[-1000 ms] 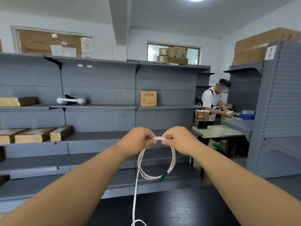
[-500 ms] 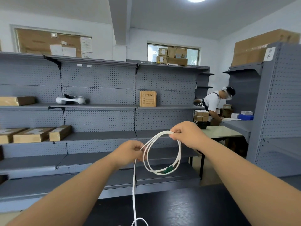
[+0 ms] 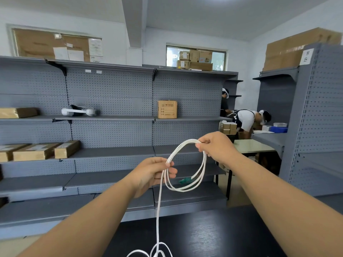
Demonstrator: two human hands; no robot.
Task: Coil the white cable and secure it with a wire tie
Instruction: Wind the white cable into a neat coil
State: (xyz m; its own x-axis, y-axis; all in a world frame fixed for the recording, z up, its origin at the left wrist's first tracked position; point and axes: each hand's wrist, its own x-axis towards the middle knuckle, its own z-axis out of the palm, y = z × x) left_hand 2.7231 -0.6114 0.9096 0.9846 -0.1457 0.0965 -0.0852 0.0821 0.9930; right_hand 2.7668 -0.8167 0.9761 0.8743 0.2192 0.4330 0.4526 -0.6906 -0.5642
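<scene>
At bottom edge — white cable (image 3: 158, 210) slack cut off | green connector (image 3: 184, 180) blurred

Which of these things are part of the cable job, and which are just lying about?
In the job: white cable, its green plug, left hand and right hand holding it. No wire tie visible.
Lying about: cardboard box, white headset, flat parcels, all on grey shelves.

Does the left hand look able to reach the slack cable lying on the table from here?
Likely yes: the left hand pinches the cable, whose free strand hangs straight down to the table with nothing in between.
</scene>
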